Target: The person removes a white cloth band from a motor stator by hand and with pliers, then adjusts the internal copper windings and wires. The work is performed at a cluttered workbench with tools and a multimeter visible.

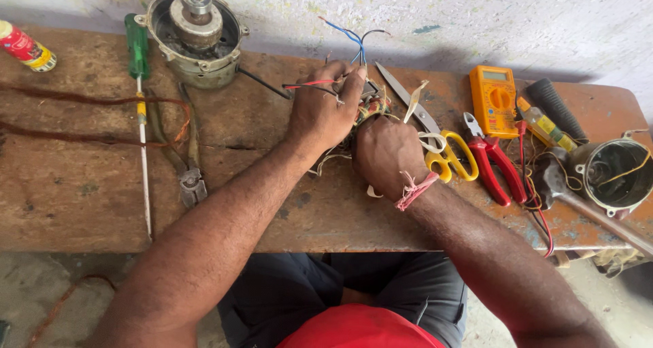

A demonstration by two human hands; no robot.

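Left hand (321, 110) pinches the coloured wires (354, 42) upright, clear of the winding bundle (371, 106) that the closed right hand (386, 152) steadies on the bench (81, 191).

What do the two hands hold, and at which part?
Both hands, left and right, grip a wound wire bundle; left fingers pinch its loose wire ends.

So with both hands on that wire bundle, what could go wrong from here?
1. The open yellow-handled scissors lie right beside the right hand; a slip could meet the blades.
2. The loose blue, black and red wires sticking up past the left hand could snag or be pulled loose.
3. Red-handled pliers and the orange multimeter crowd the bench; an elbow might knock them.
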